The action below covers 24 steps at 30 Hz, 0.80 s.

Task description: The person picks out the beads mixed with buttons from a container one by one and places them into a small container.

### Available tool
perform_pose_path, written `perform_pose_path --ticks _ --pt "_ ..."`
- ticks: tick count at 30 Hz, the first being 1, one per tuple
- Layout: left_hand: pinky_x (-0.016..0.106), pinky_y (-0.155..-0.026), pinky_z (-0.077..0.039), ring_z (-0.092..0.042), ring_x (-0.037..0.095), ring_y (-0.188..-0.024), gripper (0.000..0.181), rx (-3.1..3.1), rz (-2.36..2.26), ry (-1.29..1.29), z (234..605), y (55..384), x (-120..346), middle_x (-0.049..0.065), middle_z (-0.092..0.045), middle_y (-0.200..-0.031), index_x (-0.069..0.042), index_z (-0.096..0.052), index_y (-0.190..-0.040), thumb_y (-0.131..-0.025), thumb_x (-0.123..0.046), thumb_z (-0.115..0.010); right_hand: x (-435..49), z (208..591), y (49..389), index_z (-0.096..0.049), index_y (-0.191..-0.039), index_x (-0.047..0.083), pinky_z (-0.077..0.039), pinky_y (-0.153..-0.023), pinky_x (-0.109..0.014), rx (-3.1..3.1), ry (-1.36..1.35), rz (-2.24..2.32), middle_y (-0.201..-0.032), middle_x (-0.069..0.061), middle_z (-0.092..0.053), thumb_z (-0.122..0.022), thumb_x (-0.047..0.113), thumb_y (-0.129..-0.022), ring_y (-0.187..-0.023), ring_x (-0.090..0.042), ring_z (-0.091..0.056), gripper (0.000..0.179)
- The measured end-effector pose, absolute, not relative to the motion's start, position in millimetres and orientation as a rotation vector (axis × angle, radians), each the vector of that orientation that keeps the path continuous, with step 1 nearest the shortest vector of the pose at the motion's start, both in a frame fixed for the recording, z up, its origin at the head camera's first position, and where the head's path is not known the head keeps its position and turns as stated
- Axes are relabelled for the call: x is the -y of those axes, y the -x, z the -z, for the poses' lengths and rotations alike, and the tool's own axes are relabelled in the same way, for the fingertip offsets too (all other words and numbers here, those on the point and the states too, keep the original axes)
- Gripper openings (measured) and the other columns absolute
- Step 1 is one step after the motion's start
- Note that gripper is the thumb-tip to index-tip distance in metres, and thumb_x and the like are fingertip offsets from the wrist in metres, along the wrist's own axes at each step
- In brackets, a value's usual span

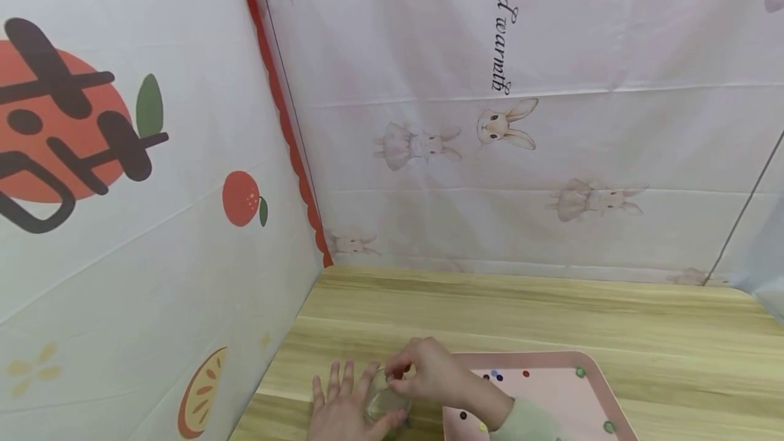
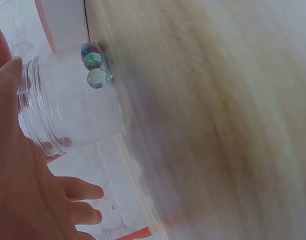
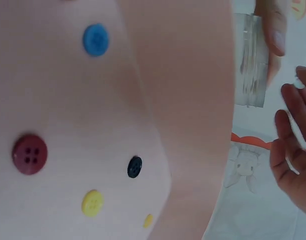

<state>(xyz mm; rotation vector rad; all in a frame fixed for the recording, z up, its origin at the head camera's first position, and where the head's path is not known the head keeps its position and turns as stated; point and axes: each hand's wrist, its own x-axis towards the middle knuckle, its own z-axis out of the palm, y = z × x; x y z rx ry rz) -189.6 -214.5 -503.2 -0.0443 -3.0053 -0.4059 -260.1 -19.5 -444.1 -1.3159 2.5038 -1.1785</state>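
Pale glass marble (image 3: pixel 299 84), pinched by the right hand (image 1: pixel 431 371) above the clear cylindrical jar (image 2: pixel 83 112) the left hand (image 1: pixel 346 410) grips, seems mid-loading, needing release.

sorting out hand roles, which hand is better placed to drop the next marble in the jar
Probably the right hand: it pinches what looks like a marble above the mouth of the jar. The left hand grips the jar near its rim.

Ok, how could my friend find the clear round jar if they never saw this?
On the striped wooden table, look left of the pink rectangular tray. The person's left hand holds the jar there. Unlike the tray, it's see-through, with round glass marbles inside at the bottom.
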Motion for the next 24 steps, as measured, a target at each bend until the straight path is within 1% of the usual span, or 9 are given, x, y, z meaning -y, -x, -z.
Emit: perform_pose_path --ticks 3,5,13,18,22,24 --pt "0.077 -0.111 -0.013 -0.029 0.05 -0.144 0.096 2.999 0.392 0.047 504.6 189.8 213.7 0.026 -0.042 -0.151 -0.029 -0.046 -0.147 -0.075 -0.093 -0.039 20.3 444.6 259.0 -0.079 -0.093 0.023 -0.048 -0.074 -0.017 -2.613 1.36 1.029 -0.081 0.024 -0.066 -0.075 0.019 -0.087 -0.081 0.001 -0.058 0.008" --pt "0.077 -0.11 -0.013 -0.029 0.05 -0.144 0.096 2.992 0.386 0.05 505.4 190.1 213.2 0.025 -0.043 -0.151 -0.03 -0.046 -0.147 -0.074 -0.093 -0.038 20.7 445.1 258.8 -0.079 -0.092 0.023 -0.048 -0.075 -0.017 -2.641 1.361 0.989 -0.079 0.025 -0.066 -0.076 0.02 -0.086 -0.08 0.001 -0.057 0.008" --pt "0.074 -0.113 -0.009 -0.027 0.049 -0.145 0.099 3.01 0.458 0.032 505.2 190.0 211.3 0.025 -0.041 -0.152 -0.029 -0.047 -0.146 -0.073 -0.094 -0.04 21.4 445.4 256.0 -0.079 -0.095 0.024 -0.049 -0.077 -0.019 -2.632 1.308 0.95 -0.081 0.026 -0.065 -0.074 0.025 -0.089 -0.084 0.002 -0.055 0.008" --pt "0.074 -0.113 -0.009 -0.027 0.049 -0.145 0.1 3.006 0.447 0.037 505.7 190.3 211.1 0.026 -0.042 -0.151 -0.029 -0.047 -0.147 -0.072 -0.095 -0.037 16.6 441.7 254.6 -0.078 -0.098 0.022 -0.05 -0.077 -0.019 -2.634 1.326 0.942 -0.083 0.025 -0.066 -0.074 0.024 -0.09 -0.084 0.003 -0.056 0.01" --pt "0.075 -0.112 -0.012 -0.028 0.05 -0.144 0.096 2.979 0.424 0.054 506.1 190.6 213.7 0.026 -0.044 -0.15 -0.03 -0.046 -0.147 -0.075 -0.092 -0.04 1.0 434.3 254.4 -0.079 -0.099 0.019 -0.052 -0.078 -0.022 -2.655 1.368 0.945 -0.086 0.021 -0.07 -0.071 0.023 -0.093 -0.084 0.002 -0.058 0.011" --pt "0.075 -0.112 -0.012 -0.028 0.05 -0.144 0.094 2.971 0.427 0.057 506.2 190.3 215.4 0.026 -0.044 -0.15 -0.029 -0.046 -0.147 -0.076 -0.091 -0.043 -12.2 429.7 254.4 -0.079 -0.098 0.019 -0.055 -0.085 -0.028 -2.672 1.366 0.953 -0.088 0.019 -0.071 -0.07 0.023 -0.093 -0.082 0.004 -0.058 0.011"
